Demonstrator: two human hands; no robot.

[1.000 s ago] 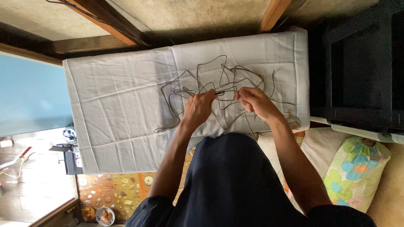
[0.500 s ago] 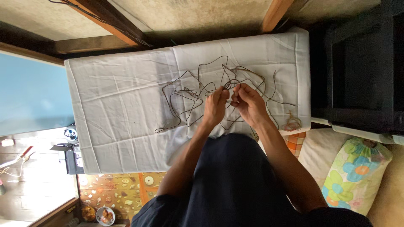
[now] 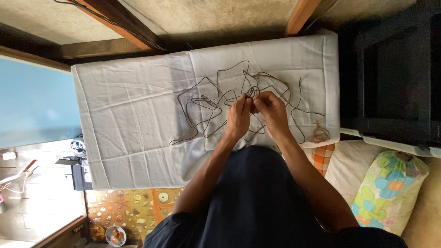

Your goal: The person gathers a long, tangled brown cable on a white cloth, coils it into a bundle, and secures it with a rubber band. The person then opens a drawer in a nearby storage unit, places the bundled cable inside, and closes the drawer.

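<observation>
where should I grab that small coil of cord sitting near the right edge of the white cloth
Take the small coil across its bunched loops, coming straight down from above. It lies flat on the white cloth, apart from the long tangled cord that both hands work on, so a pinch should lift all its loops together.

My hands, left and right, sit close together, fingertips pinched on the dark cord, whose loops sprawl from nine o'clock round to three o'clock of them and would snag any sweep there. Well out at nine o'clock the white sheet lies bare, open room for my left hand. At four o'clock a small tan coil sits near the sheet's edge. Past three o'clock a black cabinet walls off that side.
</observation>
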